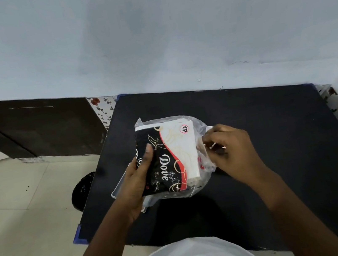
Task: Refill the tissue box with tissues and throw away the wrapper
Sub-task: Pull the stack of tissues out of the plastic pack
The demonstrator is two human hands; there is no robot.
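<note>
A pack of tissues (174,155) with a black, red and white printed wrapper reading "Dove" is held above the black table (275,133). My left hand (137,177) grips its left side, thumb on top. My right hand (231,146) pinches the loose clear plastic of the wrapper (201,136) at the pack's right edge. Under the pack and my left hand, a clear plastic tissue box (119,187) lies on the table, mostly hidden.
A bin lined with a black bag (82,190) stands on the tiled floor just left of the table. A dark wooden cabinet (37,128) is at the back left. The wall runs close behind the table.
</note>
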